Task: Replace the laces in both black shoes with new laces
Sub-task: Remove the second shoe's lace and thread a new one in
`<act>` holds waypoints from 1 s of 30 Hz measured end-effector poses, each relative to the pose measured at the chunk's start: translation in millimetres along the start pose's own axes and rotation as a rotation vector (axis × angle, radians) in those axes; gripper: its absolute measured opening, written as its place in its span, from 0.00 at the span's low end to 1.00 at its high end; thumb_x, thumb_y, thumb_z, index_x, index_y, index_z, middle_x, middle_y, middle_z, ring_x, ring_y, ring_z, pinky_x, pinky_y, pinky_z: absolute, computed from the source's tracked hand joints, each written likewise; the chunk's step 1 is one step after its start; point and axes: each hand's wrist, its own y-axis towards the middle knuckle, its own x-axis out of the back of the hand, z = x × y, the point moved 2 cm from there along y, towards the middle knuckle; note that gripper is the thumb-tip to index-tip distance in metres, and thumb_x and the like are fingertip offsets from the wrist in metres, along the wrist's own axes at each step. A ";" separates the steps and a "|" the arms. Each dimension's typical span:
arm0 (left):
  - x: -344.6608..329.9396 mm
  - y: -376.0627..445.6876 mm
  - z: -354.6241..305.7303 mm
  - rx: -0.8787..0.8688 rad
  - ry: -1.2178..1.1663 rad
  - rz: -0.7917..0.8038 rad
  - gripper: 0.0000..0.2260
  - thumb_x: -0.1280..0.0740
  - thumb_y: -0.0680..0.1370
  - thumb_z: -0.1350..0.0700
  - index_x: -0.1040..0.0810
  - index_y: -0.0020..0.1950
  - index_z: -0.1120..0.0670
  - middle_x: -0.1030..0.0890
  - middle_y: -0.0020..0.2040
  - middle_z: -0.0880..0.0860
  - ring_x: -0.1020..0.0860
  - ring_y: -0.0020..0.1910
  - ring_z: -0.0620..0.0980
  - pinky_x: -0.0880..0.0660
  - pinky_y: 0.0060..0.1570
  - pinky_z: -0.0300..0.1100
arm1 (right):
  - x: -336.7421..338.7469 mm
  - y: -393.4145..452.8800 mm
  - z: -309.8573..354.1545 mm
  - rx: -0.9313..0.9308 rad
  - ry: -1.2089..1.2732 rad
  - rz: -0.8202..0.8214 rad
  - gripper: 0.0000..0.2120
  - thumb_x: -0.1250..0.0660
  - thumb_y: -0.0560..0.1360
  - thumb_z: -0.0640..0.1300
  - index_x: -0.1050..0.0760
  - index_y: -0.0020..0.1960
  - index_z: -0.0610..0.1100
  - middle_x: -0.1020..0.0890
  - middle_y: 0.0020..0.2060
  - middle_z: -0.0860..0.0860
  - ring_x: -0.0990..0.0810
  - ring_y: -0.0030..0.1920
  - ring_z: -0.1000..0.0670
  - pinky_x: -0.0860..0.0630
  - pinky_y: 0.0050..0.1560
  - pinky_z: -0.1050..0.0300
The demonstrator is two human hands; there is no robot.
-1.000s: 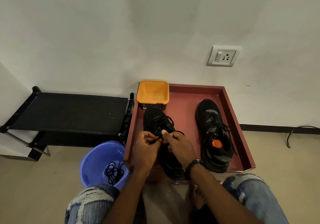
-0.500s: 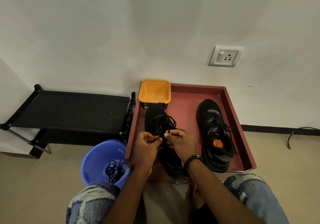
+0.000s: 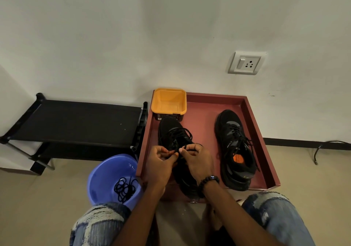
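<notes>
Two black shoes stand in a dark red tray. The left shoe lies in front of me, its heel half hidden by my hands. Its black lace loops over the tongue. My left hand and my right hand meet above the shoe's upper eyelets, each pinching the lace between thumb and fingers. The right shoe sits laced on the tray's right side, an orange label inside it.
An empty orange tub stands at the tray's back left corner. A blue bowl on the floor to the left holds a coil of black laces. A black low rack stands against the wall. My knees frame the tray's front.
My two hands have drawn closer together over the left shoe, the right thumb and fingers closing on the lace. The shoes and tray have not moved.
</notes>
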 end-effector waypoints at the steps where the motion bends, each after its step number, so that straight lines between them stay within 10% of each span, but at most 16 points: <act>1: -0.2 0.0 0.2 -0.018 0.027 0.001 0.12 0.24 0.72 0.62 0.26 0.49 0.53 0.17 0.43 0.50 0.18 0.42 0.41 0.21 0.40 0.34 | -0.8 -0.3 0.5 -0.006 -0.006 -0.028 0.06 0.25 0.72 0.52 0.21 0.44 0.53 0.15 0.38 0.57 0.16 0.41 0.56 0.17 0.46 0.48; 30: -2.2 -0.5 -3.4 -0.177 0.185 0.055 0.12 0.25 0.73 0.58 0.25 0.52 0.52 0.19 0.46 0.47 0.20 0.47 0.40 0.24 0.43 0.29 | 1.4 -2.8 -0.7 -0.002 -0.032 -0.008 0.05 0.27 0.74 0.48 0.22 0.46 0.52 0.15 0.38 0.55 0.16 0.40 0.55 0.17 0.46 0.49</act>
